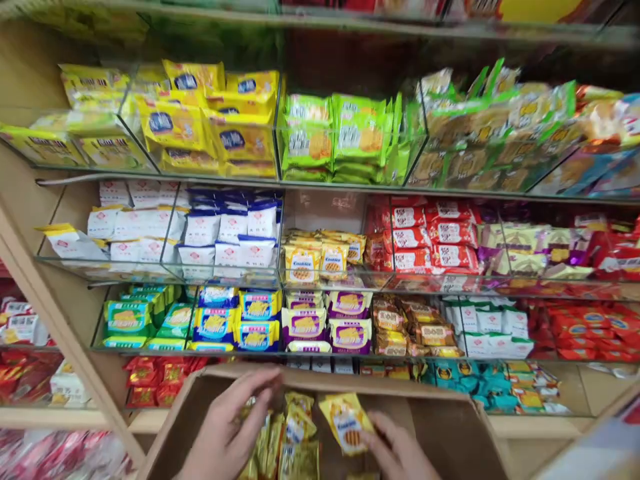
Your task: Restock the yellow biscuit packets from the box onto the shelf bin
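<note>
A cardboard box (420, 400) sits low in front of me, with several yellow and gold cookie packets (300, 420) inside. My right hand (397, 450) pinches one yellow cookie packet (345, 423) by its lower right edge, over the box. On the left of the box, my left hand (233, 423) curls its thumb and fingers around a gold packet (245, 408), of which only a small part shows; the fingertips are a little blurred. Matching cookie packets (320, 259) stand in a middle-shelf compartment straight ahead.
Glass-fronted shelves (330, 183) hold yellow packets (175, 123), green packets (357, 130), white packets (230, 257), red packets (435, 237) and purple packets (350, 320). Clear dividers part the compartments. A wooden upright (65, 327) stands at the left.
</note>
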A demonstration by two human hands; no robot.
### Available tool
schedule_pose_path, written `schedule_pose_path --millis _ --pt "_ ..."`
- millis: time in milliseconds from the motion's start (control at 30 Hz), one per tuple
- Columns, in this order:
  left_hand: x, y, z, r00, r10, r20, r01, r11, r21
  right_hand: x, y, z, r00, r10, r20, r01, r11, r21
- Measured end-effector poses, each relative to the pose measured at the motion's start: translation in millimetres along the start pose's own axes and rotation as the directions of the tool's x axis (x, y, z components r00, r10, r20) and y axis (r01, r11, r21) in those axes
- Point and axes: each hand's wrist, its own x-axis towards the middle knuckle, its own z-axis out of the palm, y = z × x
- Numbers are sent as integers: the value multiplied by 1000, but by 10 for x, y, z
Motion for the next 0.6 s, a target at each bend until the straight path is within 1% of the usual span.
schedule_pose_path --millis 33,67,133,167,233,300,433,467,500,533,600 --pt "-10 124 100 992 -94 86 104 987 -125 -13 -109 -52 999 -33 -6 33 994 100" --pt "-3 233 197 970 -156 187 201 948 -248 -21 -218 -97 998 -62 0 61 980 191" --pt "43 387 365 909 -195 367 356 823 -443 -34 -400 -148 996 -91 25 79 947 311" --pt "69 430 430 881 -203 427 420 752 -509 -41 -464 -152 996 -90 23 76 935 346" --pt "106 464 518 849 -227 477 499 641 -583 -62 -532 -123 998 -66 -8 64 918 391" --pt "114 458 563 844 -259 470 523 589 -616 -84 -546 -65 998 -22 -53 43 895 444" --pt "80 423 611 853 -290 433 519 542 -661 -94 -532 66 991 66 -113 15 802 597" --pt "67 418 619 859 -296 418 511 552 -659 -93 -526 97 991 69 -117 19 781 624" --pt "53 415 625 868 -296 399 495 582 -646 -91 -517 124 991 61 -118 30 764 644" --pt "38 416 627 880 -284 380 470 629 -618 -91 -507 143 993 41 -114 44 754 656" --pt "10 429 610 908 -235 346 394 757 -521 -96 -491 139 996 -16 -91 72 753 654"
